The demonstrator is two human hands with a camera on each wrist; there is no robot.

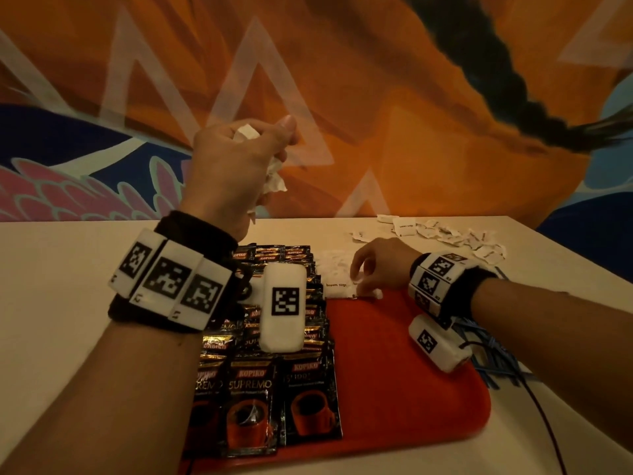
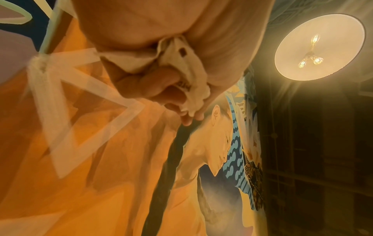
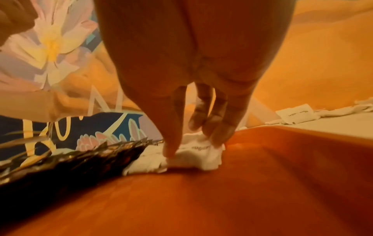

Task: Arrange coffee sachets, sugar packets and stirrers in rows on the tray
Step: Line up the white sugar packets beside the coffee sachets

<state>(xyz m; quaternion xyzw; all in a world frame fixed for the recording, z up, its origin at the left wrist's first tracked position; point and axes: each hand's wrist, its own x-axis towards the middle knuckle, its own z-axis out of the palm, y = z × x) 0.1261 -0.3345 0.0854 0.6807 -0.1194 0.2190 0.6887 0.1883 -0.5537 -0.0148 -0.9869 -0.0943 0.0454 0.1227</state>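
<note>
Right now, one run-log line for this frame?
left hand: raised, grips sugar packets | right hand: placing brown sugar packet on red tray | coffee sachets: in rows

I'm looking into what seems a café: a painted mural [image 1: 342, 97] is filling the wall behind the desk [image 1: 68, 269], a round pendant lamp [image 2: 319, 46] is glowing overhead, and a red serving tray [image 1: 394, 371] is carrying Kopiko coffee sachets [image 1: 251, 399].

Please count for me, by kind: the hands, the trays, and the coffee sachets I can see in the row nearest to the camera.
Hands: 2, left hand and right hand, each holding sugar packets
Tray: 1
Coffee sachets, nearest row, visible: 3
Total: 6
</note>
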